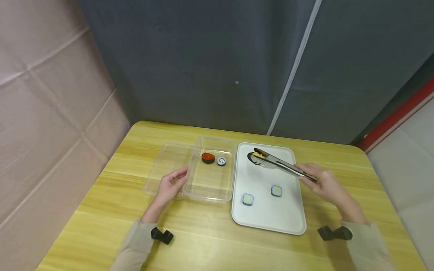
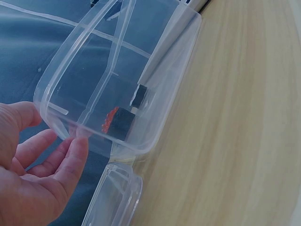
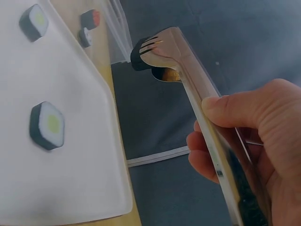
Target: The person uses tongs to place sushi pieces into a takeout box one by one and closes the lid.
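My right hand (image 1: 325,182) grips metal tongs (image 1: 285,165), whose tips pinch a yellow-topped sushi piece (image 1: 259,154) just above the far end of the white tray (image 1: 268,216). The right wrist view shows the tongs (image 3: 188,70) closed on that dark-wrapped piece (image 3: 138,56). Two green-centred maki rolls (image 1: 248,199) (image 1: 276,191) lie on the tray. My left hand (image 1: 169,186) rests with straight fingers against the near left corner of the clear container (image 1: 217,140). Inside it sit a red roe sushi (image 1: 208,157) and a small maki (image 1: 222,161).
The container's clear lid (image 1: 166,165) lies flat to its left, partly under my left hand. Everything stands on a yellow wooden table (image 1: 203,244). A dark curtain hangs behind the table's far edge, and a padded wall is on the left.
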